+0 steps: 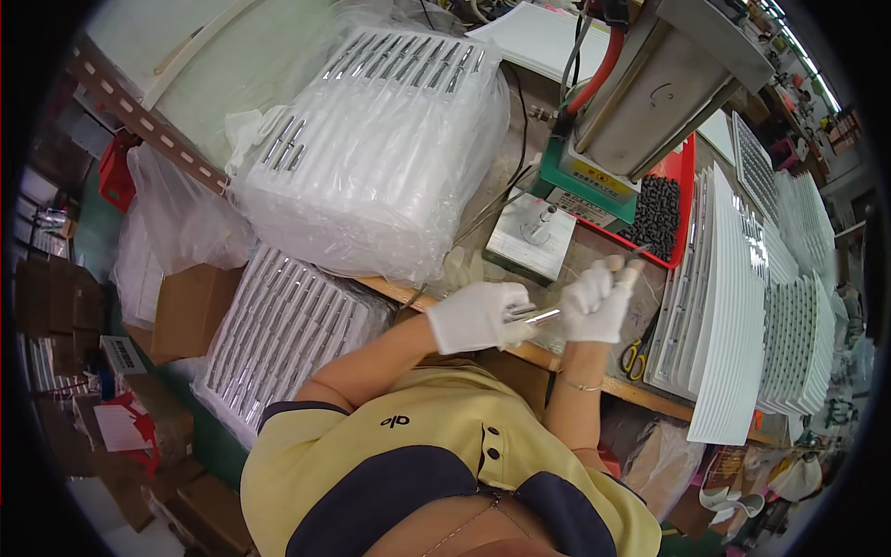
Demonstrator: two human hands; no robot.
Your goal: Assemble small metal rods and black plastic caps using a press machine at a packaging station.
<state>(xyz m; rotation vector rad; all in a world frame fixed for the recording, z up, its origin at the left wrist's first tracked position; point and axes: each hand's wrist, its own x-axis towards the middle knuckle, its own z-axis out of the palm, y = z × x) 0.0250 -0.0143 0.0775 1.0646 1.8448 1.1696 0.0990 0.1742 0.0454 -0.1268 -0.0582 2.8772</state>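
My left hand (478,317), in a white glove, is closed around shiny metal tubes (540,317) shaped like pen barrels. Their ends stick out toward my right hand (594,302). That hand is gloved too, with beige covers on two fingertips, and its fingers are curled together. A small dark piece (640,249) shows at those fingertips; its exact kind is too small to tell. Just beyond my hands is a metal block (531,243) with a short upright post, in front of a press with a green base (583,190). Small black parts (655,215) fill a red tray (689,190) behind it.
A plastic-wrapped stack of white trays (371,176) holds some metal tubes at the left. Below it lies another filled tray (283,330). White ridged trays (724,325) stand to the right. Yellow-handled scissors (635,358) lie by the table edge. A cable crosses the tabletop.
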